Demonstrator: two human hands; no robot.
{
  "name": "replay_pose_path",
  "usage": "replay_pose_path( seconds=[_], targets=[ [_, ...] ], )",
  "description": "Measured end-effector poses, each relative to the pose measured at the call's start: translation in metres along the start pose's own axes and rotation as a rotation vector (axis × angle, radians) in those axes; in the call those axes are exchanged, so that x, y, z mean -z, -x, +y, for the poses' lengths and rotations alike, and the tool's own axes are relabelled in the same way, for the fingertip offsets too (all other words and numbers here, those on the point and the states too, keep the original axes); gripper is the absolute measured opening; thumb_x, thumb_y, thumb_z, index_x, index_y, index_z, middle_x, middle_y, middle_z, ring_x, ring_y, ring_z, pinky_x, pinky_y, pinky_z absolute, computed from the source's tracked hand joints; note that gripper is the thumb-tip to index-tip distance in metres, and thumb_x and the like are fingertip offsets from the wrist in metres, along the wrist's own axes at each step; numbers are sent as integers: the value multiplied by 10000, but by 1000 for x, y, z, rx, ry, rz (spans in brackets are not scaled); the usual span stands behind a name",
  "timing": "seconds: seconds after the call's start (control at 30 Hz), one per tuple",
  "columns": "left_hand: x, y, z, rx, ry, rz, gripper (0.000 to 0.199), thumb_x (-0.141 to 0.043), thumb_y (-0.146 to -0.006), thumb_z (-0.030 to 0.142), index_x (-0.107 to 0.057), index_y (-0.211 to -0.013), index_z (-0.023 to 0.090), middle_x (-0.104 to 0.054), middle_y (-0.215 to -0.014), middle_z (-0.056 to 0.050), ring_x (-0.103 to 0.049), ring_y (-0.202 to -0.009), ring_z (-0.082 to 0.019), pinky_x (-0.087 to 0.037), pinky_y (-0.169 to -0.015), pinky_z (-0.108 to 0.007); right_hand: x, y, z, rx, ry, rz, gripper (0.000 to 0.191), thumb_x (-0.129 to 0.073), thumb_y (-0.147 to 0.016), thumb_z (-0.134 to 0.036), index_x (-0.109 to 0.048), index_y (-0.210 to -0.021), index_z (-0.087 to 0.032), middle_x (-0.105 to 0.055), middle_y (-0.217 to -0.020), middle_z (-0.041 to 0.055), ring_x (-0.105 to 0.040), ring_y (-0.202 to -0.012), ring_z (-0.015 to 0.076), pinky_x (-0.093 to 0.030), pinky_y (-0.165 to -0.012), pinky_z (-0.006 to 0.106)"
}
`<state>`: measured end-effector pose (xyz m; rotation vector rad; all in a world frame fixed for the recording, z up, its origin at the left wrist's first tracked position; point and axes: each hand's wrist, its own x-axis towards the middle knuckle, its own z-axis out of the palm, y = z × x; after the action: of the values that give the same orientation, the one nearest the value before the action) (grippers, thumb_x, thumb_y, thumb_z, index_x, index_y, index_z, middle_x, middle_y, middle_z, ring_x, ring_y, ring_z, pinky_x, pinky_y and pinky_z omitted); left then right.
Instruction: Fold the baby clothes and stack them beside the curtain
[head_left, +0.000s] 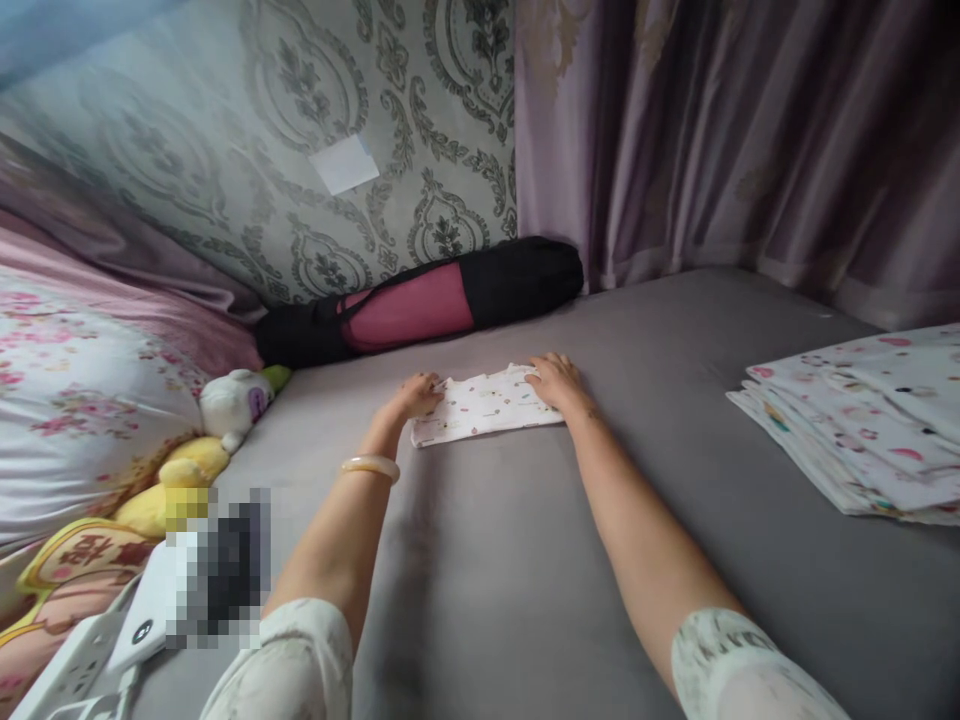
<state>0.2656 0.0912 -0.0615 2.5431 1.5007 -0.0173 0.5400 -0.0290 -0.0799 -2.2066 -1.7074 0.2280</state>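
Observation:
A small folded white cloth (pixel 487 408) with a tiny coloured print lies on the grey bed sheet (pixel 495 560). At its left end my left hand (pixel 418 396) grips the edge, fingers curled onto the fabric. My right hand (pixel 556 382) has hold of the opposite end, thumb on top of the cloth. Some of the fingertips are hard to make out. The cloth's far edge is slightly uneven between the hands, and its near edge runs nearly straight. A pale bangle (pixel 372 467) circles my left wrist.
A stack of folded printed cloths (pixel 862 420) lies at the right. Along the wall rests a long black and pink bag (pixel 420 305). At left are a floral pillow (pixel 82 390), plush toys (pixel 234 405), a white device (pixel 146 605) and a power strip (pixel 79 660).

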Motion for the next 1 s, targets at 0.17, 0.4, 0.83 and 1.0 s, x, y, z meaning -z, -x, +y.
replay_pose_path(
  seconds=[0.17,0.4,0.83,1.0],
  targets=[
    [9,-2,2,-6,65,-74,285,-564,-785,282,-660,-1014,142,-712,-961,-79,-655,-864,-190,-491,-724,-248,4,2,-3,-21,16,-34,389,-473,-959,-373,-587,-1288,-200,-506,-1353,134,-430,-1237,288,-334,-1003,385],
    [10,2,-5,66,99,-19,346,-637,-736,412,-657,-1000,187,-718,-999,-82,-653,-914,-219,-482,-701,-252,21,-5,-5,-28,21,-146,432,-528,-921,-380,-588,-1305,-192,-506,-1380,148,-428,-1288,297,-361,-1024,397],
    [51,55,7,-76,441,141,320,-671,-639,332,-674,-900,147,-680,-783,-20,-598,-754,-183,-451,-648,-252,78,17,-10,141,-100,-118,300,-631,-799,-258,-675,-1084,-173,-723,-1023,53,-659,-880,175,-468,-692,203],
    [76,86,13,-202,560,98,255,-627,-685,392,-629,-730,142,-563,-624,21,-498,-619,-130,-367,-560,-234,105,37,-6,260,-294,-62,267,-701,-713,-201,-694,-974,-146,-726,-936,33,-649,-822,162,-457,-666,192]
  ],
)
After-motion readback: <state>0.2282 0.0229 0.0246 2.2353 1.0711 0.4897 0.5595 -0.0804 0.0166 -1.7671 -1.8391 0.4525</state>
